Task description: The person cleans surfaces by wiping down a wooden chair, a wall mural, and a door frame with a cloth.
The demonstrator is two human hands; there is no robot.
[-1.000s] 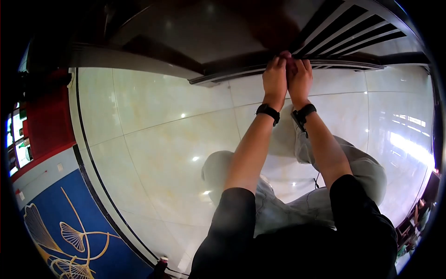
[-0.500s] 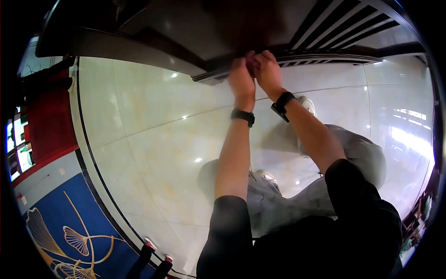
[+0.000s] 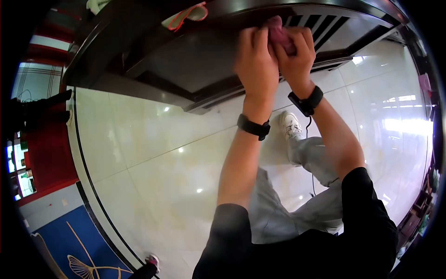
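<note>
Shiny cream tile floor [image 3: 153, 195] below, so if the left hand [image 3: 259, 65] and right hand [image 3: 299, 56], together clutching a crumpled pinkish cloth [image 3: 279, 35], loosen up, it could drop.

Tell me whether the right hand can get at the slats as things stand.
Probably yes: the right hand appears close to the slats, and nothing visible blocks the way. It is holding the cloth, though, so it isn't free.

Home-like room, glossy tiled floor [image 3: 153, 197], dark wooden furniture [image 3: 186, 60], blue leaf-patterned panel [image 3: 86, 239]
</note>
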